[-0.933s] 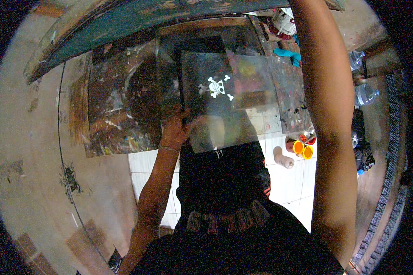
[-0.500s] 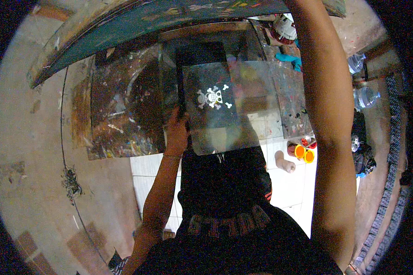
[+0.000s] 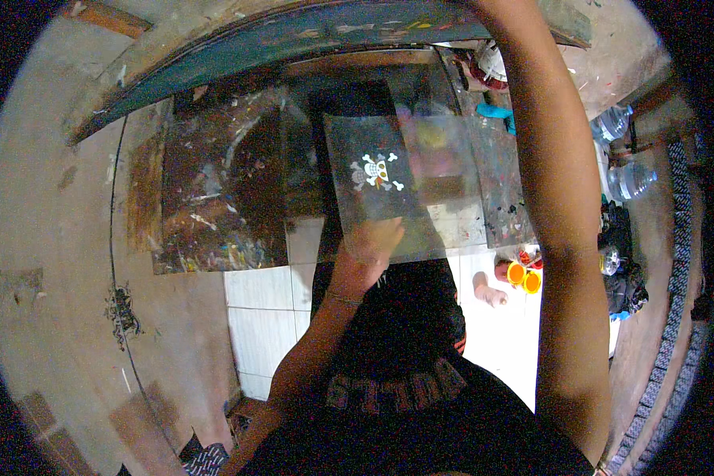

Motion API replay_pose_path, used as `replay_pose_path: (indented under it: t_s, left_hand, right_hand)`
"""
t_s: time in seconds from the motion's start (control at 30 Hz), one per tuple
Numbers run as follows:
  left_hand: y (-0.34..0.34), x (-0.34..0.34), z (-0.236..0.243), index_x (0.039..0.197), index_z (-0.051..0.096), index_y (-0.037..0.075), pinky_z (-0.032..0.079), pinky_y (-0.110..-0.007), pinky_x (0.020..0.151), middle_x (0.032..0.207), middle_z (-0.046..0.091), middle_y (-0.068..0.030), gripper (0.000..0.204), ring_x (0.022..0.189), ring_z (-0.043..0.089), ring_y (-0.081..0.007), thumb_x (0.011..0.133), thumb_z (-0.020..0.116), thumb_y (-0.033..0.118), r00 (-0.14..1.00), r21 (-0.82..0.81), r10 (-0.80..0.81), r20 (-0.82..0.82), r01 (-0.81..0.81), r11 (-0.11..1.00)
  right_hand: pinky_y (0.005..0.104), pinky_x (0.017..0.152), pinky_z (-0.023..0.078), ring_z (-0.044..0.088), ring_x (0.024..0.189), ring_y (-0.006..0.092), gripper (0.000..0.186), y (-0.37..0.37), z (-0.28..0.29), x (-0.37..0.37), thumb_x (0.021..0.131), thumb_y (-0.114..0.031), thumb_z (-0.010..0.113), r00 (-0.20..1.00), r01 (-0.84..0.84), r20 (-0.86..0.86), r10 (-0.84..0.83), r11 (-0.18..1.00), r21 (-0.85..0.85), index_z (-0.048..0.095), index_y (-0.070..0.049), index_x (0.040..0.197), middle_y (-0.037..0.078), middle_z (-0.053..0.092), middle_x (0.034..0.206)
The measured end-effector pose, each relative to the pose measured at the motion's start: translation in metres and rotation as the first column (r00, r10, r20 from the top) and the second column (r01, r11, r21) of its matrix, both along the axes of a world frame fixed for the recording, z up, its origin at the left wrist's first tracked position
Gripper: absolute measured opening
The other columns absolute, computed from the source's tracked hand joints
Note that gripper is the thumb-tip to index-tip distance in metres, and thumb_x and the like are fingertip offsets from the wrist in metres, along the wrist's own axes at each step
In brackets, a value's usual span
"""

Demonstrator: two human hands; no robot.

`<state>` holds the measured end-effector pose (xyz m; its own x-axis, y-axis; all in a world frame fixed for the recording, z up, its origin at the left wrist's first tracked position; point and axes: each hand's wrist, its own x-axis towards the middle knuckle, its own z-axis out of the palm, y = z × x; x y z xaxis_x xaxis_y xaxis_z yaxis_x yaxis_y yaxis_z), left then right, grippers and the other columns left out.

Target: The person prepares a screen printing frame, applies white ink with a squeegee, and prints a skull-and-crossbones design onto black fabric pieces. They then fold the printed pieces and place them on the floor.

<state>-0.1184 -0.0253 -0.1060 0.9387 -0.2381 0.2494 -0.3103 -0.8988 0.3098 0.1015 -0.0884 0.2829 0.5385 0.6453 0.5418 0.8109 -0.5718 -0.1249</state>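
A clear sheet (image 3: pixel 440 155) lies over the paint-stained work table (image 3: pixel 214 174), bearing a small white skull-and-crossbones print (image 3: pixel 378 172) with a grey double beside it. My left hand (image 3: pixel 373 242) is at the sheet's near edge. Its fingers show hazily through the clear material, stretched toward the right, with nothing visible in them. My right arm (image 3: pixel 559 159) reaches up past the top edge of the picture, so the hand is out of sight. Near that arm a long dark board or frame (image 3: pixel 293 40), spotted with paint, is raised along the far side.
Two orange-topped cups (image 3: pixel 523 278) stand at the right, by a foot (image 3: pixel 490 290) on the white tiled floor (image 3: pixel 262 297). Clear plastic bottles (image 3: pixel 633 181) are farther right. A white container (image 3: pixel 492 63) and a teal object (image 3: pixel 496 113) sit at the table's far right. A cord (image 3: pixel 113 214) runs down the left.
My left hand has moved right, from the clear sheet's left side to its near edge, where it shows through. The raised board appears slightly lower in view.
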Motion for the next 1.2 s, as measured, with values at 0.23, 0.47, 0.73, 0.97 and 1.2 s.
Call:
replay_pose_path:
  t_s: [0.23, 0.47, 0.73, 0.97, 1.2]
  left_hand:
    - [-0.048, 0.016, 0.0, 0.138, 0.045, -0.007, 0.019, -0.048, 0.123, 0.153, 0.037, -0.0245, 0.048, 0.144, 0.034, -0.0349, 0.099, 0.049, 0.021, 0.93, -0.986, -0.348, 0.119, 0.068, -0.154]
    - [-0.023, 0.002, 0.001, 0.135, 0.051, -0.002, 0.04, -0.051, 0.112, 0.142, 0.049, -0.0272, 0.057, 0.133, 0.05, -0.0367, 0.096, 0.059, 0.039, 0.798, -0.798, -0.514, -0.315, -0.516, -0.311]
    - [0.103, -0.028, 0.008, 0.126, 0.061, 0.008, 0.052, -0.046, 0.087, 0.109, 0.069, -0.0173, 0.033, 0.087, 0.068, -0.0332, 0.096, 0.061, 0.024, 0.739, -0.567, 0.43, -0.518, -0.674, 0.474]
    - [0.134, 0.033, 0.011, 0.133, 0.053, 0.011, 0.038, -0.053, 0.093, 0.121, 0.06, -0.0144, 0.043, 0.103, 0.056, -0.033, 0.095, 0.06, 0.031, 0.933, -0.157, 0.352, -0.072, -0.359, 0.92]
    - [0.148, 0.055, -0.002, 0.14, 0.045, 0.014, 0.024, -0.059, 0.098, 0.134, 0.051, -0.0116, 0.054, 0.118, 0.045, -0.0327, 0.094, 0.06, 0.039, 0.976, 0.088, 0.215, -0.034, -0.212, 0.973]
  right_hand:
    - [0.0511, 0.077, 0.053, 0.066, 0.075, 0.0489, 0.071, -0.005, -0.003, -0.003, 0.092, -0.054, 0.053, 0.999, -0.033, -0.022, 0.033, 0.999, -0.001, 0.066, 0.013, 0.069, 0.036, 0.062, 0.071]
    - [0.0509, 0.074, 0.053, 0.066, 0.069, 0.0453, 0.071, -0.005, -0.001, 0.0, 0.091, -0.054, 0.055, 0.996, -0.072, -0.056, 0.073, 0.997, 0.012, 0.064, 0.011, 0.064, 0.034, 0.062, 0.067]
    - [0.0503, 0.072, 0.053, 0.066, 0.067, 0.0448, 0.072, -0.004, -0.001, 0.003, 0.092, -0.054, 0.054, 0.998, -0.068, -0.018, 0.068, 0.997, 0.022, 0.063, 0.011, 0.062, 0.033, 0.061, 0.064]
    - [0.0514, 0.074, 0.053, 0.065, 0.071, 0.0483, 0.072, 0.003, 0.001, 0.003, 0.092, -0.054, 0.054, 0.996, 0.037, -0.078, -0.039, 0.999, -0.025, 0.063, 0.013, 0.064, 0.036, 0.06, 0.067]
    - [0.0511, 0.076, 0.053, 0.066, 0.075, 0.0494, 0.071, -0.005, -0.002, 0.013, 0.091, -0.053, 0.055, 0.996, -0.092, -0.011, 0.092, 0.996, -0.003, 0.065, 0.013, 0.067, 0.037, 0.061, 0.071]
